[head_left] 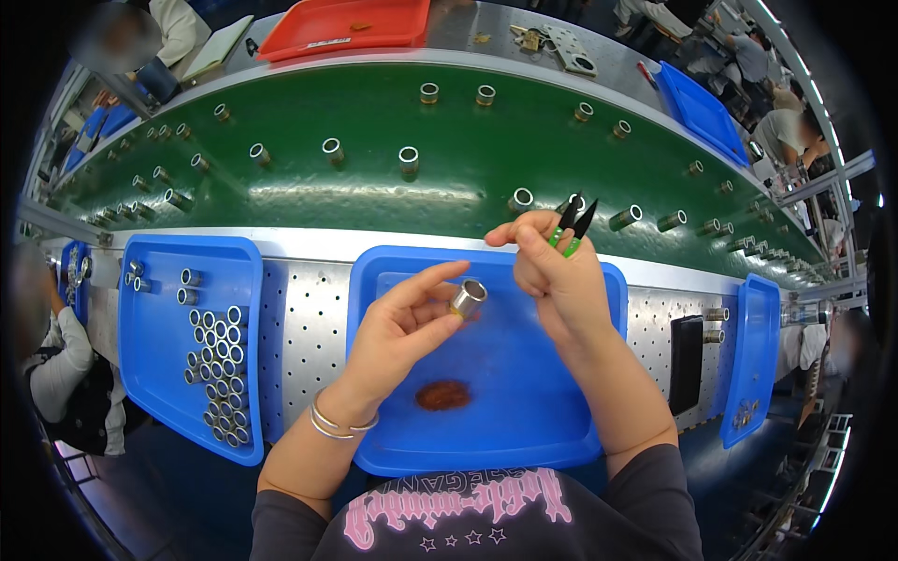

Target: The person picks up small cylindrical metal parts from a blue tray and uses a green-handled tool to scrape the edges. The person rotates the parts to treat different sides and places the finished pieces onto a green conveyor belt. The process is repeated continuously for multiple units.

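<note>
Between the thumb and fingers of my left hand (402,318) is a short metal sleeve (470,297), tilted so its open end faces up. My right hand (561,276), closed, holds thread snips (569,238) with green handles; their dark blades point up and away, apart at the tips. Both hands are above a blue tray (505,449) in front of me. In that tray lies a reddish-brown clump (442,395), whose kind I cannot make out. The snips and the sleeve are not touching.
Beyond the tray runs a green conveyor belt (309,201) carrying several metal sleeves. A blue tray (159,374) at left holds rows of sleeves. On the right are a black flat object (687,365) and another blue tray (756,346). A red tray (346,23) sits behind the belt.
</note>
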Demonstrator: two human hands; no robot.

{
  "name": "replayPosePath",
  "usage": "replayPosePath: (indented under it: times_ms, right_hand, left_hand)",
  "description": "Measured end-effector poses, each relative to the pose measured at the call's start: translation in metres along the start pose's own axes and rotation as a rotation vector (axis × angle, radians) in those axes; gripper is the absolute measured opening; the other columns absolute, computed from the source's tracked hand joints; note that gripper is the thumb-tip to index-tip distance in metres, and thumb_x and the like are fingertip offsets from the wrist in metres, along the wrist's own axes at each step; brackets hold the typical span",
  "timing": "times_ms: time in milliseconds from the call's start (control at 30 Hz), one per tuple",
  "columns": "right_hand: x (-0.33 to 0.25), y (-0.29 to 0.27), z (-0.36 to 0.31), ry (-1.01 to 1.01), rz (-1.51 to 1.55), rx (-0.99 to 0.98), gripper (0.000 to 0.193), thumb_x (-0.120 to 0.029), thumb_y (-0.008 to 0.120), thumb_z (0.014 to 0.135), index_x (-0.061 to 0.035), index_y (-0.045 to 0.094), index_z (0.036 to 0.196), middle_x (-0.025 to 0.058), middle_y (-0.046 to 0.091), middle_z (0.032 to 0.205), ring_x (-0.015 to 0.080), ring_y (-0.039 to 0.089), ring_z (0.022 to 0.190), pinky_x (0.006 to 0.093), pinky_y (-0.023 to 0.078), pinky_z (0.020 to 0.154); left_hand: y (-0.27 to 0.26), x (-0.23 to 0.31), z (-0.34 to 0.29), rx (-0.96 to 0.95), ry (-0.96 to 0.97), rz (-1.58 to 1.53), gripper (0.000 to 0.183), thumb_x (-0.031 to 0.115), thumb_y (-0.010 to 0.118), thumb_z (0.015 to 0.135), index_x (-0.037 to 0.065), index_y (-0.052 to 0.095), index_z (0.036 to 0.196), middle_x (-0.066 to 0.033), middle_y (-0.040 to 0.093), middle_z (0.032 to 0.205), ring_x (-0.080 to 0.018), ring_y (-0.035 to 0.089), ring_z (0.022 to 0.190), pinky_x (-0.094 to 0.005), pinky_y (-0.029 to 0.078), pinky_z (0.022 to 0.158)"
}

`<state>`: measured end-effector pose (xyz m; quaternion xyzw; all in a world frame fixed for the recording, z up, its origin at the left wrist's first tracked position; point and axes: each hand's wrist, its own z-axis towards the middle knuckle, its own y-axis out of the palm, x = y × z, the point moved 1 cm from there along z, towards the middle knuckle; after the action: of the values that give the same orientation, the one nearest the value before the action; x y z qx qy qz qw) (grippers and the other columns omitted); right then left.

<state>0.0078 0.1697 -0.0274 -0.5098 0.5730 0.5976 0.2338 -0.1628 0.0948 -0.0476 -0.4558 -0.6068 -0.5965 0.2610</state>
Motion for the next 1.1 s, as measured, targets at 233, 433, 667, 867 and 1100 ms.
replayPosePath:
  times_ms: [233, 433, 667, 867, 1100]
  right_hand:
    - [-0.01, 0.005, -0.015, -0.253, 0.022, -0.189, 0.005, -0.008, 0.056, 0.085, -0.0023, 0.055, 0.085, 0.0147, 0.063, 0.085, 0.0049, 0.043, 0.055, 0.0183, 0.034, 0.049]
    - [-0.013, 0.007, -0.025, -0.291, 0.069, -0.412, 0.009, -0.006, 0.062, 0.082, 0.001, 0.055, 0.082, 0.0182, 0.062, 0.082, 0.0245, 0.062, 0.079, 0.0359, 0.05, 0.075]
    - [-0.015, 0.013, -0.03, -0.354, 0.064, -0.412, 0.014, -0.008, 0.06, 0.084, 0.002, 0.055, 0.091, 0.018, 0.062, 0.086, 0.0205, 0.061, 0.074, 0.031, 0.05, 0.069]
    - [-0.011, 0.008, -0.02, -0.244, -0.481, -0.262, 0.035, -0.019, 0.06, 0.085, -0.0028, 0.048, 0.114, 0.0138, 0.062, 0.095, 0.0122, 0.053, 0.063, 0.0257, 0.044, 0.059]
    - [-0.006, 0.026, -0.019, -0.555, -1.178, -0.182, 0.02, -0.018, 0.068, 0.075, -0.0081, 0.063, 0.093, 0.0074, 0.065, 0.078, 0.0217, 0.062, 0.064, 0.0297, 0.047, 0.055]
  left_hand:
    - [-0.007, -0.002, 0.002, 0.105, 0.038, -0.03, 0.043, 0.006, 0.061, 0.082, 0.002, 0.048, 0.123, -0.0099, 0.059, 0.106, -0.0214, 0.059, 0.097, -0.0307, 0.046, 0.087]
    - [-0.008, -0.004, 0.0, 0.114, 0.068, 0.03, 0.04, -0.007, 0.053, 0.08, 0.001, 0.051, 0.119, -0.0083, 0.059, 0.105, -0.016, 0.059, 0.099, -0.0274, 0.046, 0.088]
    - [-0.002, -0.004, -0.001, 0.069, 0.05, 0.147, 0.039, -0.007, 0.051, 0.08, 0.0, 0.05, 0.119, -0.0085, 0.059, 0.105, -0.0166, 0.059, 0.098, -0.0278, 0.046, 0.089]
    - [-0.007, 0.0, 0.003, 0.149, 0.064, -0.023, 0.04, 0.005, 0.056, 0.085, 0.003, 0.047, 0.124, -0.0087, 0.058, 0.106, -0.0186, 0.059, 0.097, -0.0292, 0.046, 0.088]
    - [-0.009, 0.002, 0.0, 0.204, 0.111, -0.131, 0.044, 0.002, 0.055, 0.085, 0.001, 0.042, 0.127, -0.0108, 0.056, 0.108, -0.0168, 0.058, 0.099, -0.0276, 0.045, 0.089]
